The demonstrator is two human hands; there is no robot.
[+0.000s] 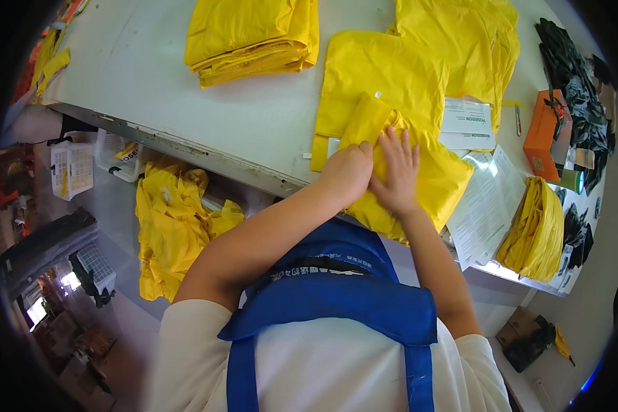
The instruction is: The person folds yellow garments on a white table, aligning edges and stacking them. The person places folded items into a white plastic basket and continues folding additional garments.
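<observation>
A yellow garment of smooth, thin fabric (429, 185) lies partly folded at the table's front edge, reaching up over the tabletop. My left hand (350, 170) is closed on its fold, knuckles up, with the fingertips hidden. Right beside it, my right hand (396, 175) lies flat on the same garment with fingers stretched out and apart. A rolled or folded flap of the fabric (367, 120) sticks up just beyond both hands.
Folded yellow garments (254, 38) are stacked at the back, with more (460, 44) at the back right. Printed sheets (487, 199), an orange box (546, 134) and a yellow bundle (532, 233) lie on the right. Yellow fabric (175, 226) hangs below the table's left side.
</observation>
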